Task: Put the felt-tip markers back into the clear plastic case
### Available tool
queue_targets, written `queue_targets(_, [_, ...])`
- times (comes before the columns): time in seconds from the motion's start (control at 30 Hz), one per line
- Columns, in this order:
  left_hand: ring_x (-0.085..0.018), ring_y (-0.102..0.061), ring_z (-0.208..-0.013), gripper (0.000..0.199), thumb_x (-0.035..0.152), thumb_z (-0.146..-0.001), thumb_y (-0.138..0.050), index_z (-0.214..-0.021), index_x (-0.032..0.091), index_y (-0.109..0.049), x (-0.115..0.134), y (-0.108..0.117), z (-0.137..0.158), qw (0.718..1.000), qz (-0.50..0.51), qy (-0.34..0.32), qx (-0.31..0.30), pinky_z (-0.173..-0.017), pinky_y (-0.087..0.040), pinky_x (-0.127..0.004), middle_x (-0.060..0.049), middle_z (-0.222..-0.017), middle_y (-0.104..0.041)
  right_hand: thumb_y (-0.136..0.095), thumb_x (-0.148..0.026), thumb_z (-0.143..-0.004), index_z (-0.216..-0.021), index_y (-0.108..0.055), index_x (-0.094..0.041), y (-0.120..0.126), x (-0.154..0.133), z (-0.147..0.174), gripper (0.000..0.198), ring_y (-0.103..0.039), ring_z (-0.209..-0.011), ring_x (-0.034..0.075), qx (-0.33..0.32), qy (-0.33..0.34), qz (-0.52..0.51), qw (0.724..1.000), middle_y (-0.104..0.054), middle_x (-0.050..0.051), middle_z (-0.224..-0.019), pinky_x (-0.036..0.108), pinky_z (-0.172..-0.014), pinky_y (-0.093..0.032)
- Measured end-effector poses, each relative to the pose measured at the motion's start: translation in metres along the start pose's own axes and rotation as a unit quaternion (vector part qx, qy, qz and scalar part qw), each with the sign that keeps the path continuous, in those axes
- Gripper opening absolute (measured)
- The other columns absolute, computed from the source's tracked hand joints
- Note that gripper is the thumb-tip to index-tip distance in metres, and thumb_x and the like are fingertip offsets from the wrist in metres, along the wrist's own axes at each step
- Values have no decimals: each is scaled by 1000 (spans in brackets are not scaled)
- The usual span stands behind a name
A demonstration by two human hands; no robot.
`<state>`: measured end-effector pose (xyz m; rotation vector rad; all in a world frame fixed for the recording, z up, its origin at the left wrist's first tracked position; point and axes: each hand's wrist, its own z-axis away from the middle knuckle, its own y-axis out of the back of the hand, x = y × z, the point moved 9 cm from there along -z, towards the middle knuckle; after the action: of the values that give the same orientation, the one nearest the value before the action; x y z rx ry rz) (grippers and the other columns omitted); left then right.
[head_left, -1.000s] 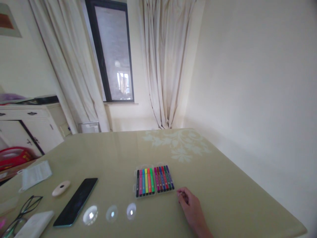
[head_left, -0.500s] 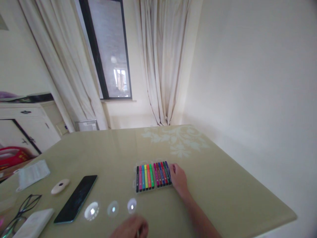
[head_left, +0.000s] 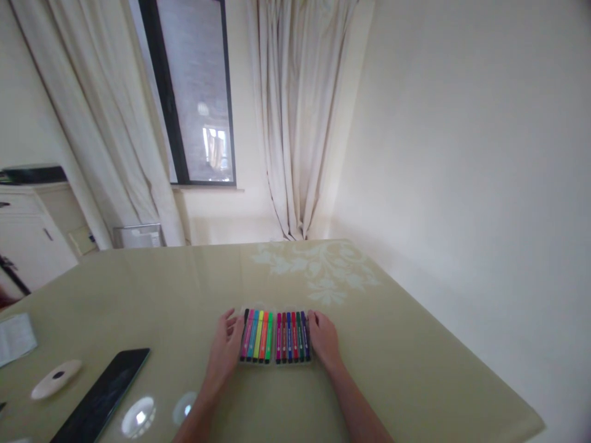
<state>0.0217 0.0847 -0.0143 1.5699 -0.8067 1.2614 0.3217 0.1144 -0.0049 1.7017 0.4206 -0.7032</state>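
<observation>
An open clear plastic marker case lies flat on the table, its two halves side by side. The left half holds bright markers in black, pink, blue, yellow, orange and green; darker markers in magenta, red, blue, green and purple fill the right half. My left hand grips the case's left edge, fingers curled and thumb beside the black marker. At the opposite edge, my right hand is closed on the case, with its fingertips partly hidden.
To the left on the glossy table lie a black phone, a cream oval object with a dark spot, and a white face mask. A wall runs along the right side. Curtains hang beyond the far edge.
My left hand has come up from the bottom edge to the case's left side. The case's halves now sit straighter. The view has turned slightly right; the glasses have left it.
</observation>
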Motion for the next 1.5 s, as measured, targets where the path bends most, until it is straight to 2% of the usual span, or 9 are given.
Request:
queue_targets(0.27, [-32,-64,-124,67,70,-88,-56,-128,17,-65,-22,-14,-1,958,266,88,-64,-100,-55,-44,-14,-135,-68,-49,-52,-95,-97,-73,-20,-2,-5,5,40,-72,-78,24,-8,42,-271,962,-76,10,-93,34,-69,-56])
queue_targets(0.37, [-34,-58,-133,75,75,-89,-50,-141,22,-57,-11,-30,12,951,287,51,-102,-99,-56,-45,-13,-149,-57,-52,-55,-96,-120,-70,-20,-14,-21,14,46,-70,-64,20,-64,44,-363,929,-75,9,-99,32,-56,-57])
queue_targets(0.43, [-34,-55,-136,82,77,-82,-60,-144,24,-54,7,-43,24,953,262,-28,-150,-105,-52,-43,-13,-152,-55,-51,-52,-99,-135,-64,-24,-25,-42,27,47,-71,-67,18,-122,86,-384,911,-73,9,-109,30,-56,-58])
queue_targets(0.57, [-31,-56,-135,77,58,-82,-74,-147,24,-48,21,-49,37,979,128,-92,-132,-117,-41,-46,-11,-146,-60,-51,-38,-103,-135,-67,-30,-31,-77,54,37,-72,-95,20,-165,219,-323,906,-68,9,-124,30,-72,-62])
queue_targets(0.63, [-28,-62,-128,62,50,-91,-67,-144,23,-50,23,-46,36,985,88,-91,-116,-114,-45,-46,-11,-139,-65,-50,-31,-104,-137,-65,-30,-26,-82,59,36,-69,-105,21,-139,266,-282,911,-68,9,-123,31,-83,-61])
queue_targets(0.77, [-25,-66,-119,44,38,-94,-62,-134,22,-57,35,-48,41,971,88,-135,-175,-107,-51,-40,-10,-132,-68,-54,-21,-101,-147,-54,-30,-5,-85,65,47,-61,-123,23,-32,366,-177,913,-64,11,-134,38,-105,-53])
queue_targets(0.97, [-26,-65,-122,40,28,-91,-63,-130,21,-63,35,-54,51,967,71,-153,-192,-107,-52,-40,-10,-131,-70,-40,-7,-99,-160,-35,-30,-2,-104,90,65,-52,-136,22,15,510,-27,860,-59,5,-148,40,-113,-45])
queue_targets(1.23, [-29,-62,-129,45,36,-94,-63,-136,21,-62,32,-57,43,962,98,-152,-203,-114,-47,-45,-12,-139,-65,-41,-13,-103,-160,-33,-34,3,-110,92,61,-60,-129,20,77,517,-25,852,-66,1,-140,37,-103,-50])
queue_targets(1.5, [-30,-62,-128,48,41,-93,-65,-134,17,-61,24,-55,38,966,110,-134,-192,-113,-47,-46,-15,-138,-65,-40,-11,-103,-159,-36,-33,-4,-115,95,60,-58,-132,20,76,504,-36,859,-64,2,-143,38,-105,-51])
